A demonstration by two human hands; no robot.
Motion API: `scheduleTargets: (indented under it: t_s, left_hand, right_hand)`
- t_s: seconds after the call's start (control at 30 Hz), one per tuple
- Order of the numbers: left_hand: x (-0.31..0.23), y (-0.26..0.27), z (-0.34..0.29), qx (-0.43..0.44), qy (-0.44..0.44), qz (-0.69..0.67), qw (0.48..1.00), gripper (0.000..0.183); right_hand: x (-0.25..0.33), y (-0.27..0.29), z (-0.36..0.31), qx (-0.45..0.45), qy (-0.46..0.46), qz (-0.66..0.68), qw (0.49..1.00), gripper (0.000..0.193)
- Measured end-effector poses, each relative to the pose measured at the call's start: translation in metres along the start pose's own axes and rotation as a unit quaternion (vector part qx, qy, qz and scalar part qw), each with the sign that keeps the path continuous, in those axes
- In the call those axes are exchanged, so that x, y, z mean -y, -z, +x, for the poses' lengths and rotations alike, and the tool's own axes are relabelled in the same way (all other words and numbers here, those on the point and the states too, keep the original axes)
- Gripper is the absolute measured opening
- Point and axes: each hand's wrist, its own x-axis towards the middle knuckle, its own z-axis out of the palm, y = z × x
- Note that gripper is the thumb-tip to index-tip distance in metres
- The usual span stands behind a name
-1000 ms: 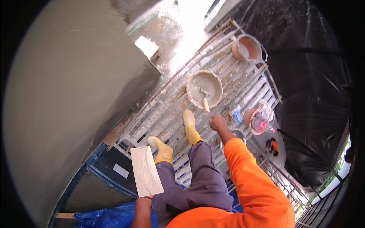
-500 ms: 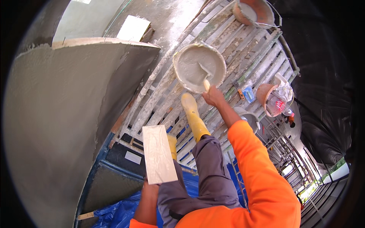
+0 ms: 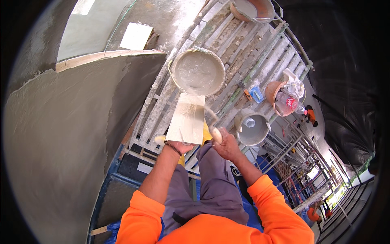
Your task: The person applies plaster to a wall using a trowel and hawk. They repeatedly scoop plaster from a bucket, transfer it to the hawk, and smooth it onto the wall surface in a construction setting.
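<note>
My left hand (image 3: 181,147) is closed at the near end of a pale rectangular plastering float (image 3: 187,118), which is tilted up in front of my legs. A damp grey-brown smear lies across its upper half. My right hand (image 3: 228,147) grips a trowel (image 3: 218,136) by its light wooden handle. The trowel's blade is seen nearly edge-on, close beside the float's right edge; I cannot tell whether they touch. Just beyond the float's far end stands a round bucket (image 3: 174,77) of wet grey mortar (image 3: 198,72).
I stand on a slatted scaffold platform (image 3: 227,44). A curved, plastered wall (image 3: 61,134) rises at left. On the right are a grey pail (image 3: 255,132), an orange bucket (image 3: 273,92) with bottles and cloth, and a blue packet (image 3: 256,94). Another bucket (image 3: 264,9) stands at the far edge. People are below.
My right hand has drawn the trowel out of the mortar bucket and back toward me. The float has moved up and right, so the two hands are now close together. My view has shifted slightly.
</note>
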Motion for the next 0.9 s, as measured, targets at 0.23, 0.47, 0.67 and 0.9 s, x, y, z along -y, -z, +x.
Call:
scheduleTargets:
  t_s: [0.23, 0.47, 0.67, 0.9]
  left_hand:
    - [-0.011, -0.038, 0.013, -0.213, 0.043, -0.064, 0.974, 0.048]
    - [-0.027, -0.032, 0.029, -0.124, -0.026, 0.407, 0.904, 0.063]
    - [-0.034, 0.014, 0.034, -0.087, -0.029, 0.447, 0.89, 0.058]
    - [-0.044, 0.023, 0.024, -0.063, -0.028, 0.607, 0.792, 0.056]
  right_hand:
    - [-0.039, -0.008, -0.025, -0.044, -0.035, -0.13, 0.99, 0.037]
    - [-0.045, 0.026, -0.064, -0.096, -0.09, -0.152, 0.98, 0.037]
    - [0.005, 0.052, -0.067, -0.016, -0.002, -0.092, 0.996, 0.04]
    - [-0.005, 0.028, -0.002, 0.082, 0.05, -0.169, 0.981, 0.038]
